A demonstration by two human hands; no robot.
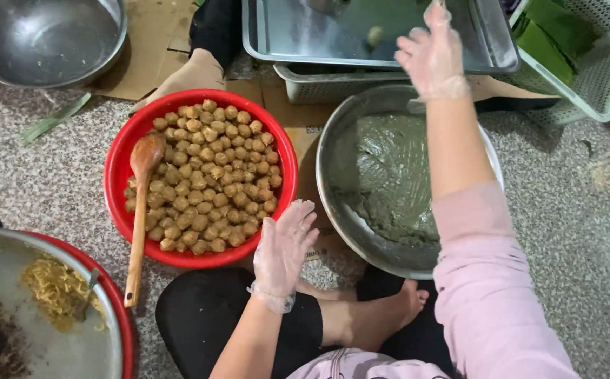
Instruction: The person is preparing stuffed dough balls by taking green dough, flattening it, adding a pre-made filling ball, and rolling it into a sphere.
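I see my gloved left hand (285, 245) hovering open, fingers spread, just off the 5 o'clock rim of the red basin (119, 168) heaped with brown filling balls (207, 179); a wooden spoon (140, 210) leans over its 8 o'clock edge. My gloved right hand (433, 52) reaches to 12 o'clock, open and empty, over the steel tray (305, 31), beyond the metal bowl (333, 140) of green dough (389, 175). Bare speckled floor (572, 210) lies open at 3 o'clock; a green plastic basket (603, 67) crowds 1 o'clock.
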